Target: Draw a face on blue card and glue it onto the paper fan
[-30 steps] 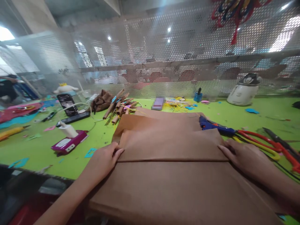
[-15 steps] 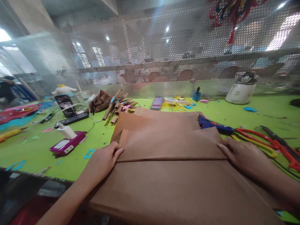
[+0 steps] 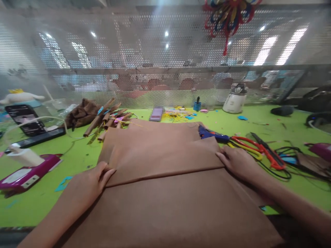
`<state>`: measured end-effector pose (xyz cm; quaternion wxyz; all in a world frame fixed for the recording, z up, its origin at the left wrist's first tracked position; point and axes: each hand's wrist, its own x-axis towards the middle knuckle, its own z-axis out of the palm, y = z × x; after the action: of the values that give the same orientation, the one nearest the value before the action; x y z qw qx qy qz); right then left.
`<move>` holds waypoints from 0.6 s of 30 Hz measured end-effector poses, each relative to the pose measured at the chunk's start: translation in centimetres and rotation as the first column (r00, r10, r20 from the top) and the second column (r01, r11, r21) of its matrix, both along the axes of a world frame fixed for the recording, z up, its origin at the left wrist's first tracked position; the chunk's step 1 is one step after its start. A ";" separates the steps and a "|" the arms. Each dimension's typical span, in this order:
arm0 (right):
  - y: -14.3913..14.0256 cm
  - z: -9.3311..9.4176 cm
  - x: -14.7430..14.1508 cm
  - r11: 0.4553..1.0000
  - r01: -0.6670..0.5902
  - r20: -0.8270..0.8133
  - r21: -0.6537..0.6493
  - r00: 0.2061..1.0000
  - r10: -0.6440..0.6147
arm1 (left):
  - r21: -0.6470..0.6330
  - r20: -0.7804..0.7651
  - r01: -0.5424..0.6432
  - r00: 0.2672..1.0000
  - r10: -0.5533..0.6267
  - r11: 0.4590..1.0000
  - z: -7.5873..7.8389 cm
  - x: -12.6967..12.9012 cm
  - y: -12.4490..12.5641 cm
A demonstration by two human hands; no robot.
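A large sheet of brown kraft paper [image 3: 176, 206] lies in front of me, its near part hanging over the table's edge. A folded-over band crosses it, with a crease running from hand to hand. My left hand [image 3: 94, 179] pinches the left end of this fold between thumb and fingers. At the right end, my right hand [image 3: 236, 162] grips the fold the same way. Beyond the right hand lie a blue glue gun [image 3: 213, 135] and red-handled scissors [image 3: 263, 151], close to the paper's right side.
Rolled brown paper tubes [image 3: 104, 120] and a crumpled brown bundle [image 3: 82, 115] lie back left. A phone [image 3: 24, 120] leans near a purple power strip [image 3: 31, 174]. A white jug [image 3: 234, 100] stands behind on the green table [image 3: 160, 119], before a perforated metal screen [image 3: 124, 44].
My view has turned to the right, so the table's things appear further left. Both hands keep hold of the fold, and its crease now slants, lower at the left.
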<state>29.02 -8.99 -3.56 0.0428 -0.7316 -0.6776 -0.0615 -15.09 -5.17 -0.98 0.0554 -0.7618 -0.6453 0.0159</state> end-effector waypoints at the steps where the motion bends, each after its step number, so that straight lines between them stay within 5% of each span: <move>1: 0.0 0.0 0.0 1.000 -0.003 -0.002 0.004 1.000 0.003 | -0.007 -0.002 -0.003 1.000 0.003 1.000 0.2 0.1 -0.1; 18: 0.3 -0.3 0.2 1.000 -0.005 0.043 0.004 0.999 0.005 | 0.028 -0.092 0.013 0.996 -0.010 1.000 0.3 0.5 -0.2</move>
<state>29.20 -8.69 -3.88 0.0299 -0.7283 -0.6800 -0.0784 -14.63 -5.41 -0.66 0.0961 -0.7630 -0.6379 0.0414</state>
